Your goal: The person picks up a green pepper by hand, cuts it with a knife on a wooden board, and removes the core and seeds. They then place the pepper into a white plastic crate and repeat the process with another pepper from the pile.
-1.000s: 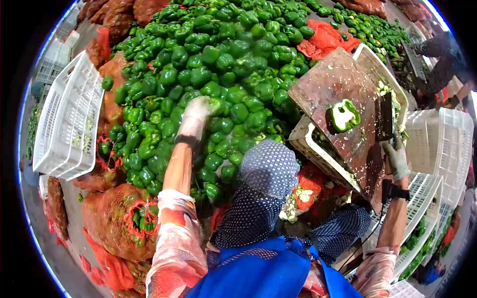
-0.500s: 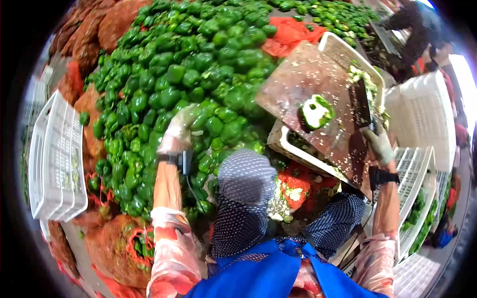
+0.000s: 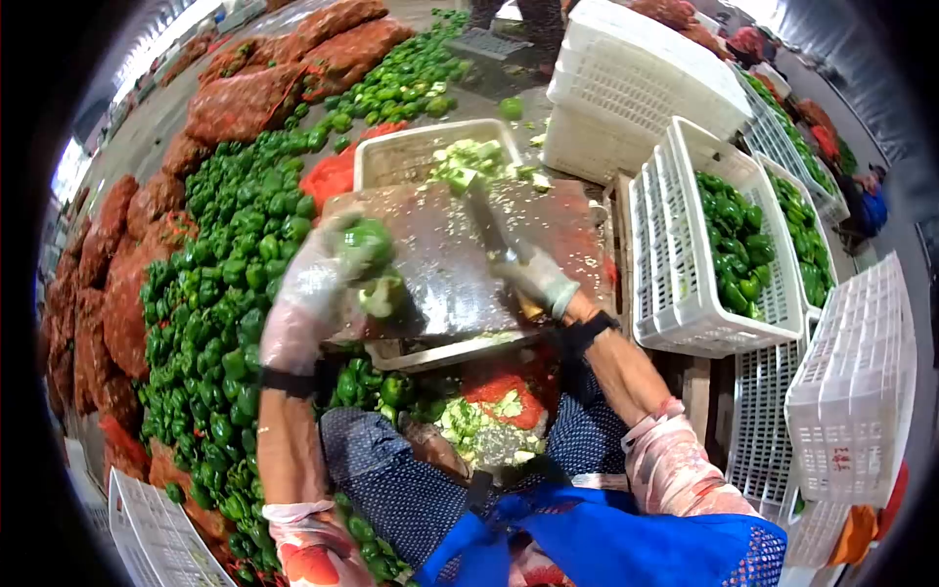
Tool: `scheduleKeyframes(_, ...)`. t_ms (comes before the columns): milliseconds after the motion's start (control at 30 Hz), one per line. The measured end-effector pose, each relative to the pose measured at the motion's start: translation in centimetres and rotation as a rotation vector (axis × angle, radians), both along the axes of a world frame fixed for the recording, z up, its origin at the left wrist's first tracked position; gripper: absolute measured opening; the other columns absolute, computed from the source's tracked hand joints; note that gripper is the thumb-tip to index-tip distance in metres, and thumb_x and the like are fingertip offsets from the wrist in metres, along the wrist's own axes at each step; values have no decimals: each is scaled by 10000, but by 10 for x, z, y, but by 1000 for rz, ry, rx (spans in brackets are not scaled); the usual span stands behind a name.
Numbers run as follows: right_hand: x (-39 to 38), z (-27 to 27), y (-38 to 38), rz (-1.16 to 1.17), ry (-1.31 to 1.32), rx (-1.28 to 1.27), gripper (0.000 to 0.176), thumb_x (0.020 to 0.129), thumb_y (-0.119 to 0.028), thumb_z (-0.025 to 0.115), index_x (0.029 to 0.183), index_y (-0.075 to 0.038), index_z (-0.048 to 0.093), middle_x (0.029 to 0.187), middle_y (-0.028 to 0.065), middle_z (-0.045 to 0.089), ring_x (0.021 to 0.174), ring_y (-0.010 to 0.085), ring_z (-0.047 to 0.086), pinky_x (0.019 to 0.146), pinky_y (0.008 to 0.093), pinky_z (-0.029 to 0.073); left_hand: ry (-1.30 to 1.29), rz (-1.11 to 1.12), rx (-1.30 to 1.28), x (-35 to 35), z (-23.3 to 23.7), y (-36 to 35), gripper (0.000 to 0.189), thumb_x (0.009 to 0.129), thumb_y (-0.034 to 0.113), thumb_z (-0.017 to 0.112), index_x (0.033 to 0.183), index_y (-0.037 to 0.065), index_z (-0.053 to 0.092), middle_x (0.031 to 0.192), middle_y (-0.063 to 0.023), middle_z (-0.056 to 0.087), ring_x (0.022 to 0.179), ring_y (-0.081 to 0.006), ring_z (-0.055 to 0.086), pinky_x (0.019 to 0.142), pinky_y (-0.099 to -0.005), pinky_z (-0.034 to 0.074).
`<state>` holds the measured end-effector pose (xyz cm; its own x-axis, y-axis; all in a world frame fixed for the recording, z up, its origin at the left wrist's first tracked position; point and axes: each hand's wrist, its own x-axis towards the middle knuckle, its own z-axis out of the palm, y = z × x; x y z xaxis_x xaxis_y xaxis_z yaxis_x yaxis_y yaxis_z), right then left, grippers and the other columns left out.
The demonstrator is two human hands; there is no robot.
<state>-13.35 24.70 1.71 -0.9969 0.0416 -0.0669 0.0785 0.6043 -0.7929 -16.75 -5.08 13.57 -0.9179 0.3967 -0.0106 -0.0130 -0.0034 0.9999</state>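
My gloved left hand (image 3: 323,259) is closed round a green bell pepper (image 3: 368,241), held over the left part of the cutting board (image 3: 450,259). Just below it, a second, cut pepper (image 3: 383,294) sits near the board's left edge. My gloved right hand (image 3: 541,282) grips the handle of a knife (image 3: 486,220), somewhat blurred, over the board's right half. The blade points away from me toward chopped pale-green pieces (image 3: 469,161) at the far edge. Beneath the board is a white crate (image 3: 401,149).
A large heap of green peppers (image 3: 210,367) lies on my left, backed by full red mesh sacks (image 3: 245,103). White crates of peppers (image 3: 670,284) and stacked white crates (image 3: 636,78) stand on the right. Pepper scraps (image 3: 479,430) lie between my legs. Another person's legs (image 3: 533,24) show ahead.
My left hand has come from the pepper heap to the board and now holds a pepper. The knife remains in my right hand. The view has swung right.
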Motion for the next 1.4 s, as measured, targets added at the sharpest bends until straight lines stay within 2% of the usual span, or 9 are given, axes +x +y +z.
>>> scheduleKeyframes(267,70,9,35,9,1,-172,532,856,-293,639,1282,4,523,1103,200,644,946,256,622,863,380,502,-222,38,-187,-22,-137,122,494,890,-27,628,1348,-3,445,1096,-116,650,1000,-205,638,851,-301,531)
scheduleKeyframes(467,72,-23,37,-31,-107,-538,533,868,-333,630,1242,30,524,1069,203,629,914,299,625,785,396,499,-75,146,-436,16,-125,116,580,929,150,606,1437,-19,384,1284,-161,586,1122,-210,581,957,-291,473)
scheduleKeyframes(533,41,-56,28,-50,0,-629,448,878,-315,624,1154,32,558,947,152,633,837,246,610,730,353,506,124,99,-143,3,-203,97,585,944,188,605,1435,-37,377,1284,-167,578,1104,-197,576,941,-281,474)
scheduleKeyframes(767,-64,4,0,-44,-289,-1182,350,878,-208,662,1124,7,536,764,75,591,650,190,620,535,313,546,-155,214,0,23,-165,101,574,923,32,600,1444,-9,362,1139,-125,627,982,-162,607,848,-250,508)
scheduleKeyframes(900,-16,20,18,145,-101,-674,337,906,-274,601,1080,14,583,757,126,617,649,230,625,573,351,516,-187,249,-98,17,-171,95,580,949,135,579,1465,60,326,1079,-109,647,852,-163,644,637,-264,541)
scheduleKeyframes(1033,72,17,26,165,-131,-223,530,906,-367,581,1276,8,523,1121,258,629,1038,369,614,892,430,481,-85,226,-125,16,-179,97,573,957,227,588,1468,155,339,1109,-102,645,818,-206,639,549,-348,535)
scheduleKeyframes(1200,110,16,22,262,99,-154,586,934,-341,545,1400,-9,417,1185,275,604,1094,396,596,955,419,475,-353,342,-219,29,-144,112,559,946,298,613,1428,106,405,1044,-105,652,743,-154,606,490,-330,494)
scheduleKeyframes(1300,112,21,13,191,-43,-110,475,930,-264,546,1335,-23,485,1192,266,584,1058,413,593,909,434,493,-156,288,-266,12,-179,104,475,957,188,591,1392,67,445,1073,-62,641,858,-153,599,688,-310,517)
scheduleKeyframes(1400,110,-7,3,350,404,81,274,882,-139,562,1131,-28,584,1174,242,533,965,409,586,785,468,522,-11,289,-316,-15,-243,92,465,952,152,602,1382,46,459,1056,-42,645,857,-134,593,722,-286,515)
